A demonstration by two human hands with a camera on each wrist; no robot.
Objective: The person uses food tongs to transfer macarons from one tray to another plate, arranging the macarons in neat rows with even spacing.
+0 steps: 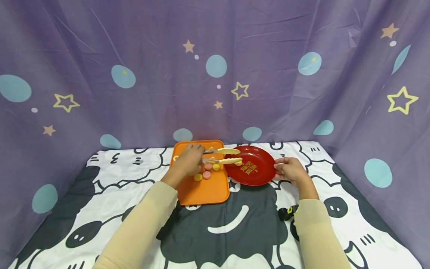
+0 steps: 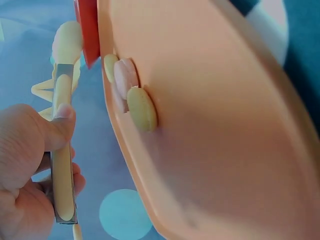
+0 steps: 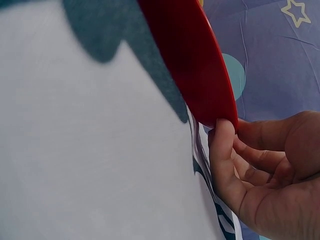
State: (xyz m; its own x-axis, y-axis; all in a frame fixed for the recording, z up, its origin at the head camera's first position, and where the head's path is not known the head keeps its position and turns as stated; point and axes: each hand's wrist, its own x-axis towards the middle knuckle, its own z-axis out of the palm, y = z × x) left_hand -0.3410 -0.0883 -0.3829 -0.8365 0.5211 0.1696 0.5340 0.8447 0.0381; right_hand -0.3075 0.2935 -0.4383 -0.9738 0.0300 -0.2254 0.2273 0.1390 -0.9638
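My left hand (image 1: 189, 161) grips a pair of cream-tipped tongs (image 2: 63, 150) above the orange tray (image 1: 205, 192). In the head view the tongs' arms stand apart, their tips reaching over the left rim of a red plate (image 1: 265, 164). By the lower tip is a yellow macaron (image 1: 239, 163); whether the tongs touch it I cannot tell. Several pink and yellow macarons, among them a pink macaron (image 1: 206, 175) and a yellow macaron (image 2: 142, 109), lie together on the tray. My right hand (image 1: 291, 171) pinches the plate's right rim between thumb and fingers (image 3: 223, 150).
Tray and plate sit side by side on a black-and-white patterned cloth (image 1: 134, 186). A purple curtain (image 1: 161, 82) with stars and dots rises behind them. Beside the right wrist is a small black object (image 1: 284, 214).
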